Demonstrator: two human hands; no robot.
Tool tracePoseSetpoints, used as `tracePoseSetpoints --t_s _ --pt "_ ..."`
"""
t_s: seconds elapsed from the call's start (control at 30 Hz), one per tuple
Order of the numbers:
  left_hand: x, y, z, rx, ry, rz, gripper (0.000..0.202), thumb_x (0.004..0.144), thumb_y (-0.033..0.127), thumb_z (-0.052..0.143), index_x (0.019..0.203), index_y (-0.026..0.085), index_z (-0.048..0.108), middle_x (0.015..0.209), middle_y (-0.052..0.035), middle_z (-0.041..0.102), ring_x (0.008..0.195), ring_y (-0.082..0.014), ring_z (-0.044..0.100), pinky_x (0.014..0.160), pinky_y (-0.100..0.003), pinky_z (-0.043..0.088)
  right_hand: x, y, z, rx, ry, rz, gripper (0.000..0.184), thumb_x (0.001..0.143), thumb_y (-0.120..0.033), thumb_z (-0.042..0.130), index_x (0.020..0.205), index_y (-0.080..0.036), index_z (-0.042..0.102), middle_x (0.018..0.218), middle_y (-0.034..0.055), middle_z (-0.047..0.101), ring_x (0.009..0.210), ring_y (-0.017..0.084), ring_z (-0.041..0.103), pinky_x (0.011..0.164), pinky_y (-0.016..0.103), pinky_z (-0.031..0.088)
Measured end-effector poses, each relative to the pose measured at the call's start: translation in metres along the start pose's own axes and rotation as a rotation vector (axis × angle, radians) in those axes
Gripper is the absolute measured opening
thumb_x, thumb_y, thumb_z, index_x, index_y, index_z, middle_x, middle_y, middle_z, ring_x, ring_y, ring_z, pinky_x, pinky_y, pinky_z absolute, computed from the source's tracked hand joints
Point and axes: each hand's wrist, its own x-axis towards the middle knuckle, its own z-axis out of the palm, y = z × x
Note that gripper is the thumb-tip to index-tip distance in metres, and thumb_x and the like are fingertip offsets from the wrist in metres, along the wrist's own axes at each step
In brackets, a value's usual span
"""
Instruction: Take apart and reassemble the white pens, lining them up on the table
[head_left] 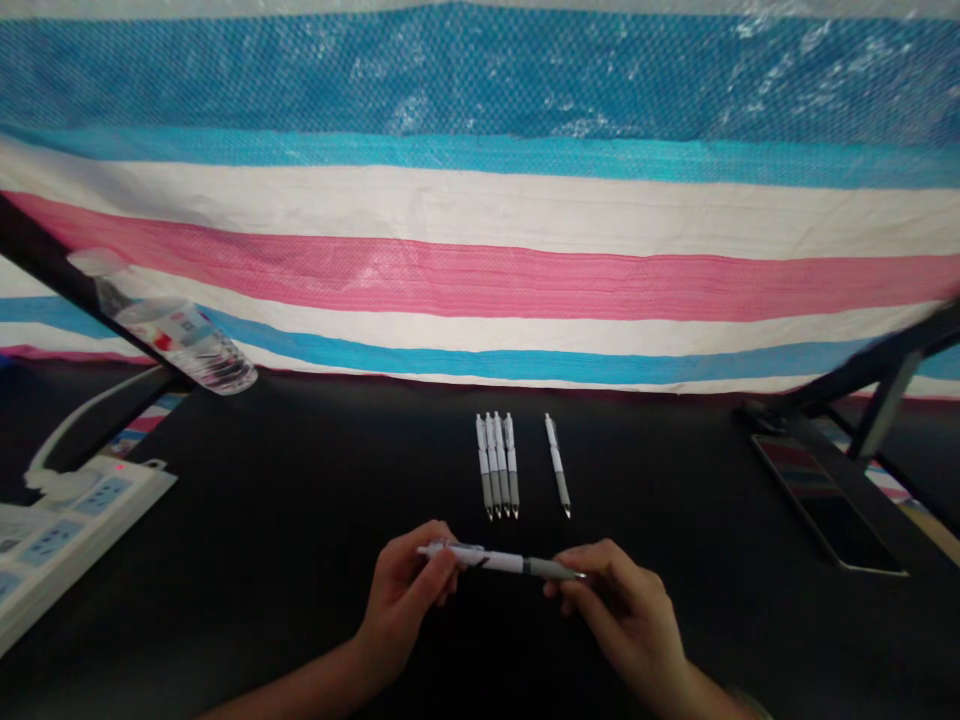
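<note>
My left hand [405,600] grips the white barrel of a retractable pen [499,561] near its clip end. My right hand [622,610] pinches the same pen at its grey grip near the tip. The pen lies level across the space between my hands, just above the black tabletop [262,500]. Beyond it, several white-and-grey pens [496,465] lie side by side, tips toward me. A single matching pen [557,465] lies apart to their right. My hands touch none of these.
A white power strip [75,530] with a plugged-in cable sits at the left edge. A clear plastic water bottle [180,340] lies tilted at upper left. A dark phone [829,505] lies at right near a black frame bar [847,385]. A striped tarpaulin [480,250] hangs behind.
</note>
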Motion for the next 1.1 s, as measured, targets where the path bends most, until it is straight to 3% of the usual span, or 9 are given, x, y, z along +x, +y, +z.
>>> tracePoseSetpoints --t_s 0.2,0.27,0.37,0.43,0.53,0.7,0.87,1.0,1.1 --pt "-0.0008 0.0016 -0.0014 0.045 -0.027 0.023 0.034 0.094 0.041 0.061 0.072 0.015 0.066 0.060 0.0011 0.054 0.052 -0.0093 0.045 0.049 -0.021 0.035 0.0041 -0.0034 -0.0046 -0.200 -0.161 -0.030 0.050 0.106 -0.043 0.039 0.067 -0.020 0.061 0.053 -0.0027 0.059 0.045 0.009 0.056 0.048 0.018 0.041" --pt "-0.0011 0.0007 -0.0024 0.034 0.000 0.038 0.035 0.095 0.040 0.060 0.071 0.015 0.065 0.059 0.0011 0.054 0.052 -0.0095 0.045 0.049 -0.021 0.035 0.0024 -0.0024 -0.0024 -0.153 -0.182 -0.009 0.038 0.104 -0.048 0.043 0.090 -0.021 0.065 0.064 -0.0015 0.067 0.050 0.010 0.060 0.053 0.019 0.046" --pt "-0.0015 -0.0017 -0.0030 0.012 0.036 0.035 0.034 0.095 0.040 0.060 0.072 0.016 0.066 0.059 0.0011 0.054 0.052 -0.0098 0.045 0.048 -0.021 0.034 -0.0026 0.0020 0.0014 -0.073 -0.089 0.063 0.028 0.102 -0.046 0.051 0.115 -0.022 0.055 0.082 0.0023 0.073 0.057 0.012 0.065 0.055 0.020 0.050" --pt "-0.0020 -0.0024 -0.0028 -0.001 0.043 0.023 0.034 0.094 0.040 0.060 0.072 0.016 0.066 0.059 0.0009 0.054 0.052 -0.0100 0.045 0.048 -0.021 0.034 -0.0046 0.0050 0.0016 -0.078 -0.049 0.083 0.021 0.103 -0.042 0.049 0.102 -0.022 0.056 0.075 0.0010 0.071 0.054 0.012 0.065 0.052 0.019 0.048" --pt "-0.0027 -0.0018 -0.0022 -0.008 0.048 0.009 0.035 0.093 0.041 0.060 0.071 0.015 0.066 0.059 0.0005 0.054 0.052 -0.0105 0.045 0.047 -0.022 0.034 -0.0036 0.0060 -0.0010 -0.138 -0.154 0.072 0.035 0.104 -0.044 0.045 0.082 -0.022 0.058 0.059 -0.0023 0.062 0.049 0.011 0.061 0.050 0.019 0.044" --pt "-0.0026 -0.0017 -0.0031 0.021 0.056 0.012 0.034 0.093 0.040 0.061 0.070 0.015 0.067 0.058 0.0001 0.054 0.051 -0.0107 0.045 0.048 -0.022 0.034 -0.0013 0.0034 -0.0001 -0.070 -0.135 0.082 0.028 0.104 -0.046 0.046 0.107 -0.022 0.058 0.079 0.0025 0.071 0.059 0.013 0.067 0.056 0.021 0.049" --pt "-0.0017 -0.0025 -0.0030 0.008 0.049 0.007 0.033 0.093 0.038 0.060 0.070 0.015 0.067 0.058 0.0002 0.054 0.052 -0.0106 0.046 0.048 -0.022 0.034 -0.0009 0.0011 -0.0021 -0.168 -0.192 0.032 0.034 0.104 -0.043 0.045 0.083 -0.022 0.063 0.066 0.0000 0.067 0.056 0.012 0.063 0.055 0.021 0.046" --pt "-0.0020 -0.0025 -0.0028 0.015 0.055 0.002 0.034 0.093 0.038 0.062 0.069 0.015 0.066 0.057 0.0005 0.054 0.051 -0.0101 0.045 0.048 -0.022 0.033 -0.0015 0.0017 -0.0025 -0.147 -0.161 0.020 0.024 0.104 -0.041 0.047 0.110 -0.023 0.061 0.073 -0.0005 0.070 0.059 0.013 0.066 0.058 0.021 0.048" --pt "-0.0022 -0.0042 -0.0029 0.007 0.060 -0.005 0.034 0.093 0.040 0.061 0.071 0.015 0.066 0.057 0.0006 0.054 0.051 -0.0099 0.045 0.048 -0.021 0.033 -0.0021 0.0040 -0.0010 -0.178 -0.169 0.044 0.017 0.103 -0.037 0.050 0.104 -0.023 0.061 0.066 -0.0032 0.065 0.055 0.011 0.062 0.054 0.020 0.044"
